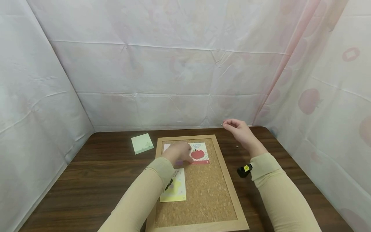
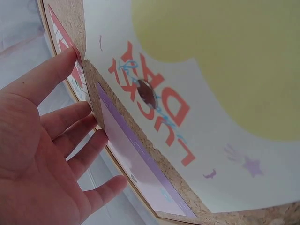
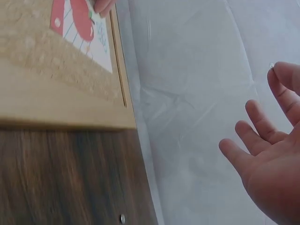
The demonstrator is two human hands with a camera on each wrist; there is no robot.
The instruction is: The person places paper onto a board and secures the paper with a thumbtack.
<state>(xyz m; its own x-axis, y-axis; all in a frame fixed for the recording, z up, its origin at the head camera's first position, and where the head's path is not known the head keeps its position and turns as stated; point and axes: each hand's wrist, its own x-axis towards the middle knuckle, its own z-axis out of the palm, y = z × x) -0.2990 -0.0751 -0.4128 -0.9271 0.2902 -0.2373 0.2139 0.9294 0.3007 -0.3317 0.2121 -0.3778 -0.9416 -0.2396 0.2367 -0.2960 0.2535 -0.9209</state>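
Note:
A wood-framed cork board (image 1: 208,193) lies on the table. On its upper right is a white card with a red apple (image 1: 198,154). My left hand (image 1: 180,152) reaches over the board, its thumb and fingertips touching at that card's left edge. Beside it lies a purple-edged card (image 2: 140,164), partly hidden by this hand in the head view. Below is a card with a yellow shape (image 2: 253,61), a round metal tack head (image 2: 146,93) on its lettering. Past the board's right side, my right hand (image 1: 239,132) is raised, pinching a small thumbtack (image 3: 272,66) between thumb and index finger.
A pale green notepad (image 1: 142,143) lies left of the board. Another small tack (image 1: 237,146) sits on the dark wooden table (image 1: 95,180) to the right. Pale printed cloth (image 1: 174,74) hangs behind and on both sides.

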